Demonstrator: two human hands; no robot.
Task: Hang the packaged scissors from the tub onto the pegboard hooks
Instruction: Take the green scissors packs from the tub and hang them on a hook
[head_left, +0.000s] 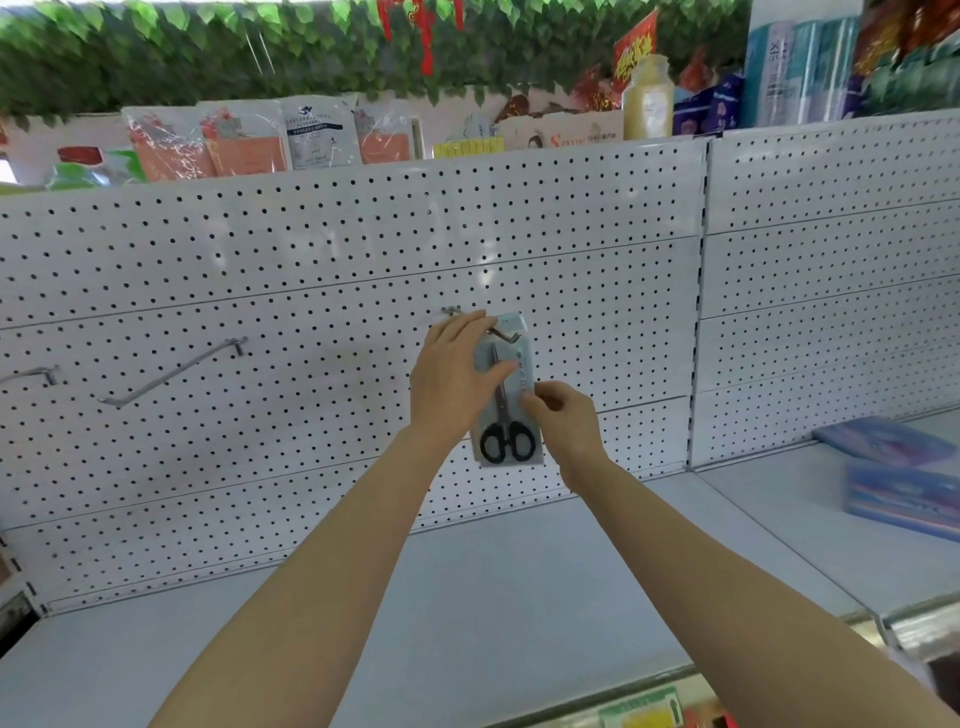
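A pack of black-handled scissors (506, 415) on a pale card hangs upright in front of the white pegboard (311, 249). Its top hole sits at the tip of a metal hook (506, 336) that juts out from the board. My left hand (452, 374) grips the pack's upper left edge, thumb across the card. My right hand (563, 421) pinches the pack's right edge at mid height. The tub is not in view.
Two bare hooks (171, 376) (31, 375) stick out of the pegboard at the left. A grey shelf (467, 597) runs below. Blue boxes (904, 467) lie on the shelf at the right. Packaged goods line the top of the board.
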